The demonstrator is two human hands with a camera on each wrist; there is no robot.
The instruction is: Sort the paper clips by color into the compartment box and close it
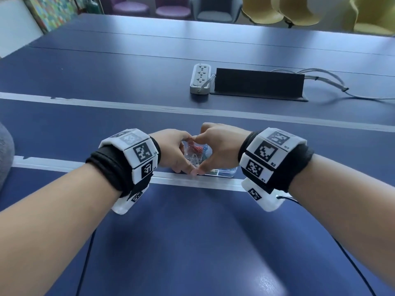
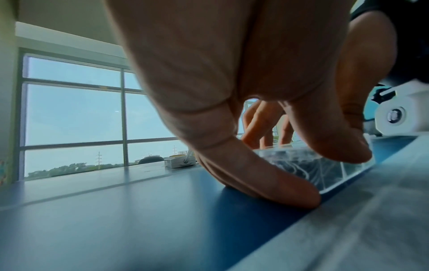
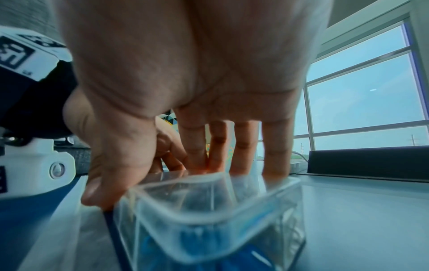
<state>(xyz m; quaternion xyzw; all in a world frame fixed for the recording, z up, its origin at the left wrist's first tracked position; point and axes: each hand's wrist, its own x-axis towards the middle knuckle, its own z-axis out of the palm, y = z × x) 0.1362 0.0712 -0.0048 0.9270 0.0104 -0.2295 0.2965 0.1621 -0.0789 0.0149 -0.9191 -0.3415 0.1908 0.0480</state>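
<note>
A clear compartment box (image 1: 223,173) sits on the blue table (image 1: 192,231), on a pale stripe. Through it show red clips (image 1: 195,148), blue clips (image 1: 205,148) and pale clips (image 1: 195,160). My left hand (image 1: 174,152) and right hand (image 1: 219,150) meet over it, fingers curled over the far side and thumbs at the near edge. In the left wrist view my left thumb (image 2: 255,174) lies against the box (image 2: 329,170) front. In the right wrist view the right thumb (image 3: 102,183) sits at the near rim of the box (image 3: 209,210), and blue clips (image 3: 185,243) are inside.
A white power strip (image 1: 200,79) and a black raised panel (image 1: 258,83) lie beyond the box, with grey cables (image 1: 333,82) trailing right. Chairs (image 1: 215,9) line the far table edge. Thin black wrist cables (image 1: 85,263) run over the near table.
</note>
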